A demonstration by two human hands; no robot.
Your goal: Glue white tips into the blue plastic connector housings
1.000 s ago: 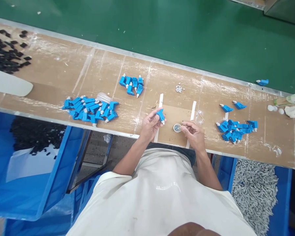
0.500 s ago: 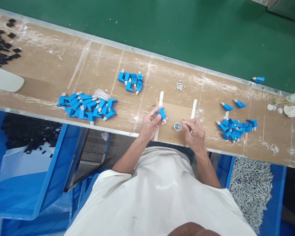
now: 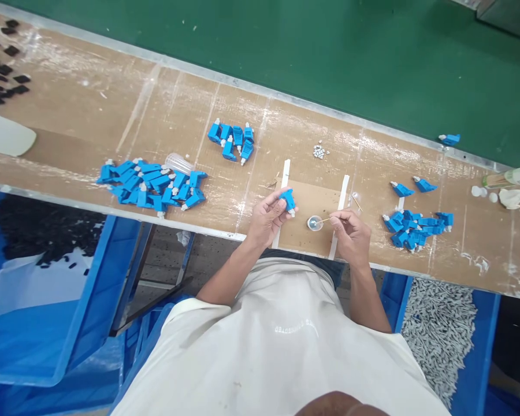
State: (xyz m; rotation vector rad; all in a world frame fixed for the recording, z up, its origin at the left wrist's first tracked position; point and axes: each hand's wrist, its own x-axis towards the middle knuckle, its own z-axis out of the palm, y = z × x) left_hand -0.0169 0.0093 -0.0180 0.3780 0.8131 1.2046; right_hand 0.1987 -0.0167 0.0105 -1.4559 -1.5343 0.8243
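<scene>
My left hand (image 3: 266, 218) is closed round a small blue plastic connector (image 3: 288, 200) with a white tip, held just above the brown bench (image 3: 112, 115). My right hand (image 3: 350, 231) pinches a thin wooden stick (image 3: 327, 219). The stick's tip reaches into a small round clear dish (image 3: 314, 223) that sits on the bench between my hands. Two white tape strips (image 3: 283, 173) frame the patch of bench where I work.
Blue connectors lie in piles at the left (image 3: 149, 185), the centre back (image 3: 233, 138) and the right (image 3: 416, 226). Tiny grey parts (image 3: 318, 152) sit behind the dish. Black parts (image 3: 0, 63) lie far left. A green belt (image 3: 286, 46) runs behind. Blue bins (image 3: 39, 300) stand below.
My right hand has drawn back to the right, so more of the stick shows between it and the dish. My left hand keeps hold of the connector.
</scene>
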